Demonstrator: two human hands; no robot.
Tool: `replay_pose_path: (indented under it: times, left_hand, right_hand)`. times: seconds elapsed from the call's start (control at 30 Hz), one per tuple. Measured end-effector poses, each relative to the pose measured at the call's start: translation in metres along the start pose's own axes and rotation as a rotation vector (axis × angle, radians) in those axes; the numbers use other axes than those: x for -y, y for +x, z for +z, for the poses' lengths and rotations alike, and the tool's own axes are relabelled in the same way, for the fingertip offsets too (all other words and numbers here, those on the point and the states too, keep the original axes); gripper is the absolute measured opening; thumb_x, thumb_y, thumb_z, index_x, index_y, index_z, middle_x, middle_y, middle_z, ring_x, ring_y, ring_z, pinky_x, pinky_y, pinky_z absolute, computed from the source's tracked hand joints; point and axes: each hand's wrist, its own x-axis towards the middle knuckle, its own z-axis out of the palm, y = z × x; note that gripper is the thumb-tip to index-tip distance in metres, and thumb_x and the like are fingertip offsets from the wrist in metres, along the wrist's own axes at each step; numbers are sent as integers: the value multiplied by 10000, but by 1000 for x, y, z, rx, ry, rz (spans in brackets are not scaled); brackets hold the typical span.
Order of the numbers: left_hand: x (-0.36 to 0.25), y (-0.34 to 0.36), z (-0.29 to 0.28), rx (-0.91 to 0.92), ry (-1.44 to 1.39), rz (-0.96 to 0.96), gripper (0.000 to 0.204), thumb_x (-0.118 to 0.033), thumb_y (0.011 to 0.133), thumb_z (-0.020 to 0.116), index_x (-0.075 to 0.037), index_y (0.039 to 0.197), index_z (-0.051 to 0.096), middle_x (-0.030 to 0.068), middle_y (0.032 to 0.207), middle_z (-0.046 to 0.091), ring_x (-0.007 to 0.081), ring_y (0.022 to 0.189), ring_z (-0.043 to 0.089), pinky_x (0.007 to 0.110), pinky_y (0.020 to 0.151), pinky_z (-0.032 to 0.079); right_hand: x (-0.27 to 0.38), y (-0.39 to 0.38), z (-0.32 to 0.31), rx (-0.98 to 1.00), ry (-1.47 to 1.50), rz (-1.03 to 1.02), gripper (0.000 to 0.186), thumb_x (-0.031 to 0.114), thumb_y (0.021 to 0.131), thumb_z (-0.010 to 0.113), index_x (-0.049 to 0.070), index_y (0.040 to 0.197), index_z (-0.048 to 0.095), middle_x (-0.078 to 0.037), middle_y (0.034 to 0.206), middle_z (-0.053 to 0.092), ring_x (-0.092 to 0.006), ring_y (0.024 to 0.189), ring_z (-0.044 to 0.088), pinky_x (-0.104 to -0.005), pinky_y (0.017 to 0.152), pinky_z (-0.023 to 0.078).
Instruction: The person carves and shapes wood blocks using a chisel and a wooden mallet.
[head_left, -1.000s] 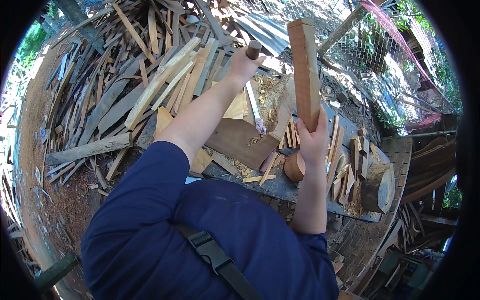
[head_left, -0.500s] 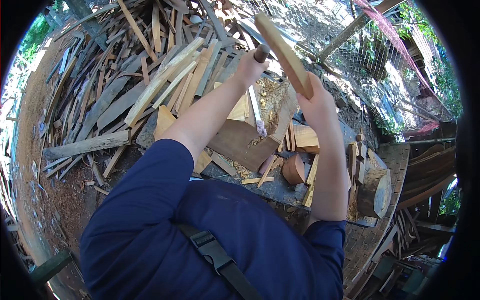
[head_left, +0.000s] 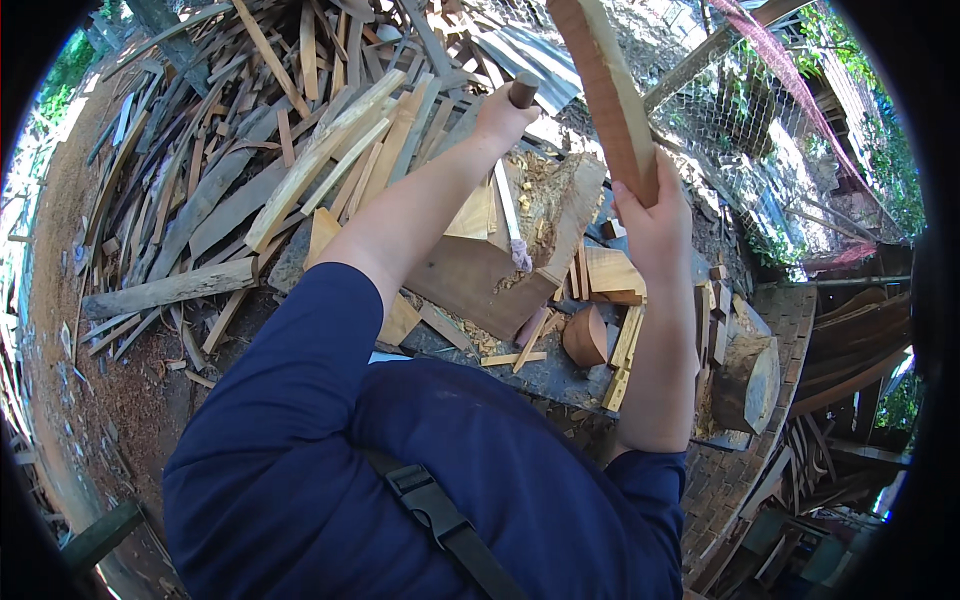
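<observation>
My left hand [head_left: 505, 120] is closed round the wooden handle of a chisel [head_left: 522, 91]; the handle's round end sticks out above the fist, and the hand hides the blade. Below that fist a carved wood block [head_left: 480, 285] shows a rough, hollowed face [head_left: 545, 195] with loose chips on it. A pale strip with a fuzzy purplish end [head_left: 519, 252] lies over the hollow; whether it belongs to the chisel I cannot tell. Raised to the right, my right hand [head_left: 655, 215] grips the lower end of a thick wooden bat [head_left: 610, 90], apart from the chisel.
A big heap of wood offcuts [head_left: 240, 170] fills the left side. On the bench lie a round-sided reddish wood piece [head_left: 585, 337], light blocks [head_left: 612, 272] and thin sticks [head_left: 625, 355]. A log chunk [head_left: 746, 385] stands at the right, and wire mesh [head_left: 730, 110] hangs beyond.
My right hand has swung the wooden bat up and to the right, away from the chisel. My left hand has hardly shifted, still round the handle.
</observation>
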Motion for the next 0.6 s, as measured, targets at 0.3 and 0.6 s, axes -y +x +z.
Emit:
replay_pose_path:
  times: [0.3,0.6]
  left_hand:
    - [-9,-4,-2,20,46,8,350,-196,677,669,-50,980,572,125,925,629,251,874,601,340,792,455]
    - [-6,-2,-3,31,-25,-40,366,-180,676,658,-49,1007,572,121,922,628,237,868,599,336,791,453]
  right_hand:
    - [-7,-8,-2,34,10,35,518,137,780,599,33,1253,417,-216,1021,594,-327,927,599,-375,793,452]
    - [-16,-9,2,39,-21,83,542,158,785,602,36,1273,399,-217,1038,589,-330,959,586,-372,809,444]
